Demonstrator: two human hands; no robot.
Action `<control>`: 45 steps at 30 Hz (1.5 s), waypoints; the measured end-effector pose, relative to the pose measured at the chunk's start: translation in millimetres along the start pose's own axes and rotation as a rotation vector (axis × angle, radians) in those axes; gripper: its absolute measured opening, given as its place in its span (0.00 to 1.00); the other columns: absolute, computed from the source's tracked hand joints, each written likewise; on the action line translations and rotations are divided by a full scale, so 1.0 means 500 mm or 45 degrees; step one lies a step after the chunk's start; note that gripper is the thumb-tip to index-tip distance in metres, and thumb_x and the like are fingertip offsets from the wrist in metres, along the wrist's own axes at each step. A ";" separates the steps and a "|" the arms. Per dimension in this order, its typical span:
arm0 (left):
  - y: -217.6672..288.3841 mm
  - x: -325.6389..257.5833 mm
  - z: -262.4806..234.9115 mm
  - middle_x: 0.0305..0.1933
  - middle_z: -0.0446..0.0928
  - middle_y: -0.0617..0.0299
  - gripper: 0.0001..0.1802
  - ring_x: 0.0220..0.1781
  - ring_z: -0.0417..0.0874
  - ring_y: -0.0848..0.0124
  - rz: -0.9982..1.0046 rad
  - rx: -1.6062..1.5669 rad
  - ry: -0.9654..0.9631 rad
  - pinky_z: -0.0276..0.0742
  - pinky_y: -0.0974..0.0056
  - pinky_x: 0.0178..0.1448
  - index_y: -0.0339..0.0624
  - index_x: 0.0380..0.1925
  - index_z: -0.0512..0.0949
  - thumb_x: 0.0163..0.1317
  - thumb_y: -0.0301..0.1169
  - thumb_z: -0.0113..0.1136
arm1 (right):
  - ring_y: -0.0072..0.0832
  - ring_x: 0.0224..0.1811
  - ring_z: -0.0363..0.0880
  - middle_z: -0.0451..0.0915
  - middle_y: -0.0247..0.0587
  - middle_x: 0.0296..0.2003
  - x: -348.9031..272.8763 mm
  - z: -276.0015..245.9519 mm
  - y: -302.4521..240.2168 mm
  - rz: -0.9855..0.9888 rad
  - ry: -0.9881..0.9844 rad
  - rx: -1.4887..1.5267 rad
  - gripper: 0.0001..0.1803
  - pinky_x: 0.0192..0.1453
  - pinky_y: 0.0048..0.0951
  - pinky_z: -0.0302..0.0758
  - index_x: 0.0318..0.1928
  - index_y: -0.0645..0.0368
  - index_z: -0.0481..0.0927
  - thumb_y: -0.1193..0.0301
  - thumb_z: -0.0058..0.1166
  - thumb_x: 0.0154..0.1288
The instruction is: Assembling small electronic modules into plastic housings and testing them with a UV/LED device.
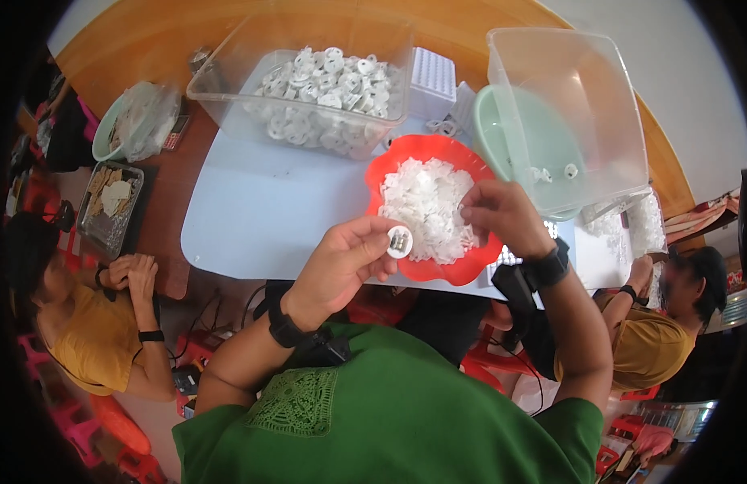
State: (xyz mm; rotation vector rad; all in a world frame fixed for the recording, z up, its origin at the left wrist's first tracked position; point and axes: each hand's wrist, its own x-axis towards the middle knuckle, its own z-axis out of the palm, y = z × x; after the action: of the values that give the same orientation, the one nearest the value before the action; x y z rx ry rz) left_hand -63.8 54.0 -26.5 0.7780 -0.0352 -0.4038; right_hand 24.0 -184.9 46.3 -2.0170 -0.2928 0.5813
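Between the thumb and fingers of my left hand is a small round white plastic part with metal pieces in its middle, its face turned up. It is held at the near left edge of a red scalloped bowl. A heap of small translucent white plastic pieces fills the bowl. My right hand is over the bowl's right side, fingertips pinched together at the edge of the heap. Whatever those fingertips may hold is too small to make out.
Behind on the blue-white table stands a clear bin of round white parts. A white gridded block sits beside it. At right, a clear bin rests over a green basin. People sit on both sides.
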 end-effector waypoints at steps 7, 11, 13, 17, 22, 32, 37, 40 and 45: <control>-0.004 0.010 0.027 0.39 0.77 0.62 0.14 0.33 0.77 0.77 -0.074 0.024 -0.060 0.74 0.73 0.36 0.35 0.51 0.72 0.69 0.30 0.50 | 0.17 0.22 0.73 0.75 0.34 0.26 -0.093 0.048 -0.009 -0.156 0.167 0.578 0.10 0.21 0.19 0.74 0.43 0.67 0.76 0.83 0.50 0.60; -0.004 0.018 0.042 0.38 0.76 0.63 0.15 0.34 0.77 0.77 -0.096 0.060 -0.092 0.76 0.72 0.37 0.34 0.52 0.72 0.68 0.30 0.50 | 0.17 0.23 0.74 0.76 0.34 0.27 -0.114 0.066 0.007 -0.184 0.207 0.704 0.10 0.22 0.19 0.74 0.44 0.67 0.77 0.83 0.50 0.61; -0.006 0.022 0.047 0.37 0.76 0.64 0.15 0.34 0.77 0.78 -0.110 0.064 -0.089 0.77 0.71 0.38 0.34 0.52 0.72 0.68 0.28 0.51 | 0.18 0.23 0.75 0.76 0.35 0.28 -0.120 0.069 0.018 -0.188 0.206 0.721 0.10 0.22 0.20 0.74 0.43 0.67 0.77 0.84 0.50 0.60; -0.011 0.028 0.058 0.40 0.77 0.60 0.16 0.34 0.78 0.76 -0.112 0.074 -0.134 0.76 0.71 0.37 0.33 0.53 0.70 0.69 0.30 0.50 | 0.19 0.24 0.76 0.77 0.36 0.29 -0.134 0.066 0.040 -0.326 0.248 0.695 0.11 0.24 0.20 0.75 0.44 0.68 0.77 0.84 0.50 0.59; -0.022 0.036 0.056 0.41 0.77 0.59 0.16 0.35 0.79 0.76 -0.125 0.063 -0.157 0.76 0.71 0.37 0.33 0.53 0.71 0.69 0.30 0.50 | 0.21 0.26 0.78 0.76 0.36 0.31 -0.147 0.077 0.024 -0.443 0.243 0.704 0.10 0.29 0.19 0.75 0.41 0.68 0.78 0.86 0.52 0.57; -0.030 0.043 0.062 0.38 0.77 0.63 0.15 0.34 0.79 0.77 -0.135 0.043 -0.179 0.75 0.72 0.36 0.35 0.52 0.72 0.68 0.31 0.52 | 0.19 0.26 0.75 0.75 0.36 0.29 -0.145 0.067 0.033 -0.661 0.349 0.141 0.06 0.29 0.18 0.72 0.39 0.65 0.78 0.82 0.54 0.60; -0.033 0.049 0.061 0.39 0.78 0.63 0.15 0.34 0.78 0.77 -0.139 0.024 -0.186 0.74 0.73 0.36 0.35 0.51 0.73 0.68 0.31 0.52 | 0.17 0.24 0.73 0.75 0.35 0.28 -0.147 0.074 0.015 -0.419 0.235 0.286 0.10 0.26 0.18 0.69 0.44 0.64 0.79 0.83 0.51 0.62; -0.035 0.051 0.062 0.39 0.78 0.62 0.15 0.34 0.78 0.78 -0.134 0.025 -0.186 0.74 0.73 0.36 0.35 0.51 0.73 0.68 0.30 0.52 | 0.16 0.26 0.74 0.76 0.34 0.28 -0.145 0.067 0.013 -0.482 0.211 0.046 0.13 0.28 0.18 0.71 0.49 0.63 0.78 0.82 0.50 0.63; -0.035 0.052 0.066 0.42 0.79 0.58 0.17 0.35 0.79 0.77 -0.147 0.056 -0.231 0.76 0.73 0.38 0.34 0.53 0.71 0.69 0.33 0.50 | 0.19 0.26 0.75 0.77 0.37 0.27 -0.138 0.094 -0.001 -0.342 0.357 0.233 0.11 0.30 0.22 0.71 0.42 0.63 0.77 0.83 0.53 0.58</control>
State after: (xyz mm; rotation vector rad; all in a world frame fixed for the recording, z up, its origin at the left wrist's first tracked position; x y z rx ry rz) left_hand -51.8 11.1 -18.1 0.7873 -0.1701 -0.5841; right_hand -59.4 -179.3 46.8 -1.8155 -0.3208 0.1480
